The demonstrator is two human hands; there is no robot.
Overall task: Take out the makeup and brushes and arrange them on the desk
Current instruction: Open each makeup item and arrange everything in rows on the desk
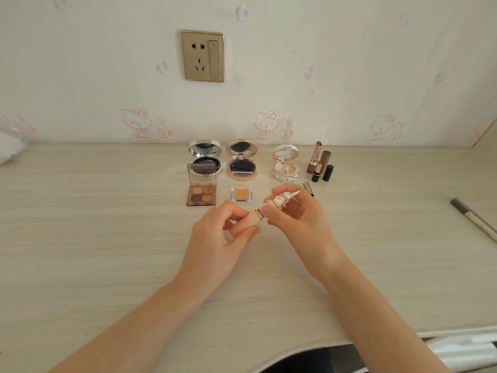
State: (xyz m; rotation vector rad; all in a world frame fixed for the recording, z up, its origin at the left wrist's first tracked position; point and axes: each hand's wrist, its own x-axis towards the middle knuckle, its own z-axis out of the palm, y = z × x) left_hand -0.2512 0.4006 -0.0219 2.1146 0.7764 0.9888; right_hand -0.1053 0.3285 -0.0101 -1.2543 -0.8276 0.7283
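Note:
Over the middle of the desk point(107, 238) I hold a small cream makeup tube. My left hand point(217, 238) pinches its beige body point(252, 220). My right hand point(298, 214) grips its ornate white cap point(282, 201). Behind my hands stand a silver compact point(205, 157), a rose-gold compact point(242, 161) and a white compact point(285, 165), all open. In front of them lie an open brown eyeshadow palette point(201, 195) and a small orange single shadow point(241, 193). Two uncapped lipsticks point(314, 164) with their caps stand at the right.
A grey-and-white pencil point(476, 219) lies near the desk's right edge. A dark slim stick point(308, 188) peeks out behind my right hand. A white plastic bag point(10, 149) sits at the far left. A wall socket point(202, 56) is above the desk.

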